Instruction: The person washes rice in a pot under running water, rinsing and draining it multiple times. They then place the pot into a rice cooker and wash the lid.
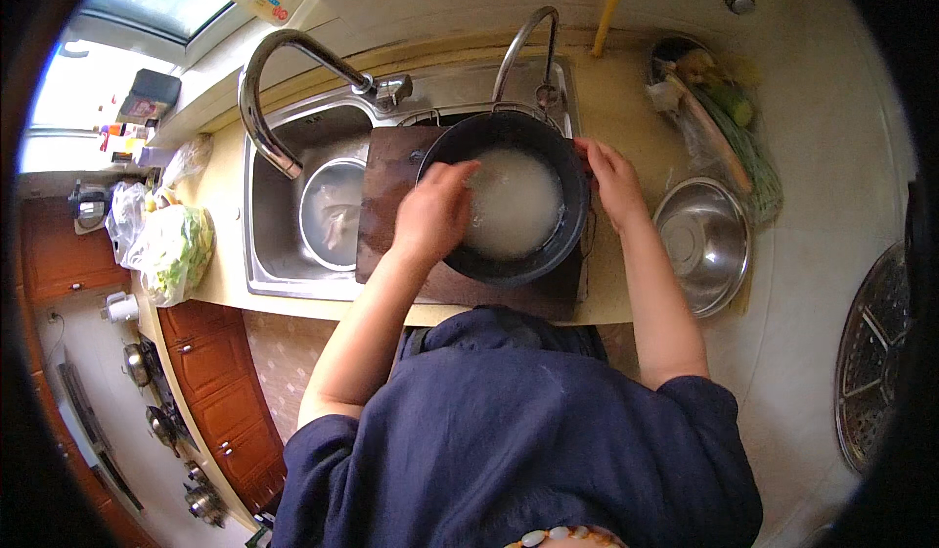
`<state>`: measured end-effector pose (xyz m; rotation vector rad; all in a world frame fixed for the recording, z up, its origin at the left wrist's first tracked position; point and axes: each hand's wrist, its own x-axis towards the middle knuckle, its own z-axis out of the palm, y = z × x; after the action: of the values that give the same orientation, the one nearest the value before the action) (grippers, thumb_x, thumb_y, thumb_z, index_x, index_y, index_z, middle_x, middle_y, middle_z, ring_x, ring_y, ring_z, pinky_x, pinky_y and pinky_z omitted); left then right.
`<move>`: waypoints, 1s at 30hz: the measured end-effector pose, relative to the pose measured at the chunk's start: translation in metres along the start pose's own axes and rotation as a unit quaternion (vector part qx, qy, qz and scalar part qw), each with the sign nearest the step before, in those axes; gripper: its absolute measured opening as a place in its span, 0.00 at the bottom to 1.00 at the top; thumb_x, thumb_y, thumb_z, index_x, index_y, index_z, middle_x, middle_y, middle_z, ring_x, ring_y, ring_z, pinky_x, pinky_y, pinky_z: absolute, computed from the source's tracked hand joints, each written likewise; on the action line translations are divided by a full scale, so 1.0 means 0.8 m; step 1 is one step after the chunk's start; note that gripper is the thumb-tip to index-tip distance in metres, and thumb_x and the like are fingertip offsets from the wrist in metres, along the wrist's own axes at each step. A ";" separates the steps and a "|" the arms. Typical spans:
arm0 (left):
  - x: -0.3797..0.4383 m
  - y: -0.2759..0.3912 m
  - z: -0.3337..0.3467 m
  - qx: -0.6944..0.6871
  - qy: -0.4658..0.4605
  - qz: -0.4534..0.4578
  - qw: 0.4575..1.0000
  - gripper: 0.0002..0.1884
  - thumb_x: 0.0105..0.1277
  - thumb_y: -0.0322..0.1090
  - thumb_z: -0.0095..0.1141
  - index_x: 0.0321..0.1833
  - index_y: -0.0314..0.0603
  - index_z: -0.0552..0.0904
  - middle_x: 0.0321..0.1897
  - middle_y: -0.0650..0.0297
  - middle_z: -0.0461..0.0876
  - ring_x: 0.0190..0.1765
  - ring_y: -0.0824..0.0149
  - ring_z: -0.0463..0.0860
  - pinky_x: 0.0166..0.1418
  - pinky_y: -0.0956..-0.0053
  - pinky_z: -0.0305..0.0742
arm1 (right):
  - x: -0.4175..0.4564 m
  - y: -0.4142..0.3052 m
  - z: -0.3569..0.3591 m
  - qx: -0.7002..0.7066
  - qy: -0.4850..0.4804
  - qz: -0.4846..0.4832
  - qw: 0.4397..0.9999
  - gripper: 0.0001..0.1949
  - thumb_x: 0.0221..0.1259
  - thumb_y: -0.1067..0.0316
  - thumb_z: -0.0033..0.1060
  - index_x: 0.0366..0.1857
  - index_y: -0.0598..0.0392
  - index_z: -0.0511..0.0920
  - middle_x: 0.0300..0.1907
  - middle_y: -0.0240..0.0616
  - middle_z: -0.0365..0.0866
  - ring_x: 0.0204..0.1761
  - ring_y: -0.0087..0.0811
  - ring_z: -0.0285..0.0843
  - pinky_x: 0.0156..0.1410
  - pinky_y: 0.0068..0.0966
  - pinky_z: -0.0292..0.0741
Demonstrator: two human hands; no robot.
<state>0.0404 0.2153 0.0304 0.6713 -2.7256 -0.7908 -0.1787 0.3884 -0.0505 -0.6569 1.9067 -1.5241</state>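
A dark round pot holding cloudy whitish water stands on a brown cutting board laid over the right part of the sink. My left hand is over the pot's left rim, its fingers bent towards the water; blur hides whether they hold anything. At the right rim is my right hand, with its thumb and fingers at the pot's edge. In the left sink basin, a metal bowl holds pale pieces, perhaps meat, in cloudy water, partly hidden by the board.
A curved faucet arches over the left basin, and a thinner one rises behind the pot. Right of my right forearm lies a steel bowl, with bagged vegetables behind it. Bagged leafy greens sit at the counter's left.
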 end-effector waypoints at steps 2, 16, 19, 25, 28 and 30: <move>-0.010 -0.022 -0.009 0.046 0.100 -0.068 0.992 0.17 0.64 0.28 0.54 0.56 0.44 0.78 0.41 0.54 0.80 0.43 0.54 0.82 0.45 0.63 0.77 | -0.041 -0.006 -0.005 -0.063 0.014 -0.025 0.998 0.21 0.71 0.55 0.54 0.57 0.60 0.76 0.40 0.33 0.81 0.44 0.24 0.76 0.53 0.23 0.71; -0.070 -0.085 -0.008 -0.201 0.124 -0.232 0.944 0.15 0.64 0.34 0.60 0.51 0.37 0.81 0.29 0.54 0.84 0.31 0.62 0.82 0.39 0.69 0.76 | -0.092 -0.073 0.052 -0.084 0.032 -0.049 0.995 0.20 0.61 0.71 0.61 0.58 0.62 0.75 0.20 0.26 0.68 0.23 0.16 0.63 0.30 0.19 0.65; -0.115 -0.093 -0.044 -0.255 0.161 -0.252 0.920 0.15 0.64 0.32 0.59 0.52 0.36 0.81 0.25 0.60 0.82 0.28 0.71 0.79 0.36 0.74 0.75 | -0.109 -0.113 0.087 -0.078 -0.002 -0.043 0.996 0.20 0.61 0.73 0.61 0.59 0.62 0.75 0.20 0.21 0.65 0.22 0.12 0.59 0.28 0.16 0.61; -0.239 -0.131 -0.142 -0.408 0.225 -0.274 0.841 0.15 0.67 0.26 0.54 0.55 0.32 0.78 0.31 0.71 0.80 0.32 0.81 0.75 0.38 0.84 0.72 | -0.151 -0.167 0.203 0.044 -0.121 -0.020 0.991 0.20 0.62 0.73 0.60 0.59 0.63 0.75 0.21 0.15 0.63 0.22 0.08 0.55 0.27 0.11 0.55; -0.317 -0.156 -0.193 -0.411 0.262 -0.298 0.821 0.16 0.67 0.27 0.54 0.57 0.33 0.78 0.29 0.73 0.79 0.29 0.83 0.72 0.34 0.86 0.68 | -0.167 -0.187 0.281 0.067 -0.182 -0.024 0.981 0.21 0.63 0.74 0.58 0.61 0.66 0.72 0.30 0.23 0.75 0.28 0.11 0.67 0.35 0.11 0.65; -0.367 -0.183 -0.230 -0.397 0.294 -0.276 0.824 0.16 0.67 0.29 0.54 0.57 0.34 0.79 0.28 0.74 0.78 0.28 0.83 0.72 0.32 0.87 0.67 | -0.181 -0.204 0.345 0.114 -0.218 -0.026 0.969 0.21 0.64 0.74 0.55 0.60 0.68 0.71 0.42 0.34 0.81 0.39 0.19 0.77 0.47 0.17 0.73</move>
<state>0.4102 0.1650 0.0769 1.2240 -1.4348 -1.4138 0.1219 0.2680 0.0873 -0.8597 1.3737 -1.4562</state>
